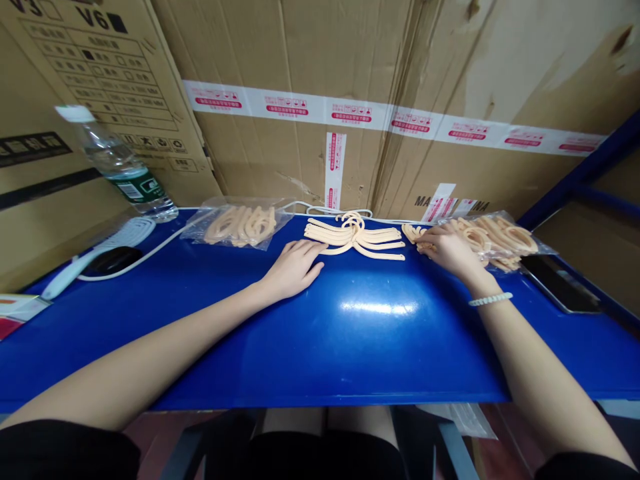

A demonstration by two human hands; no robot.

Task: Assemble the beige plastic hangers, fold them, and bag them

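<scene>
A stack of small beige hangers [377,236] lies on the blue table [320,347], hooks pointing to the back. My left hand [295,268] rests flat beside its left end, fingers stretched out; the fingertips are close to the lowest hanger arm, and I cannot tell if they touch. Over on the right, my right hand [449,249] has its fingers bent down onto more beige hangers [413,233], which stick out to its left. Part of these is hidden under the hand. Just beyond it lies a clear plastic bag of beige hangers [505,235].
At the back left lies another clear bag of hangers [243,225]. Further left are a water bottle [131,177], a hairbrush [110,241] and a black computer mouse [115,261] with a white cable. A phone [560,283] lies at the right. Cardboard boxes [280,160] wall the back.
</scene>
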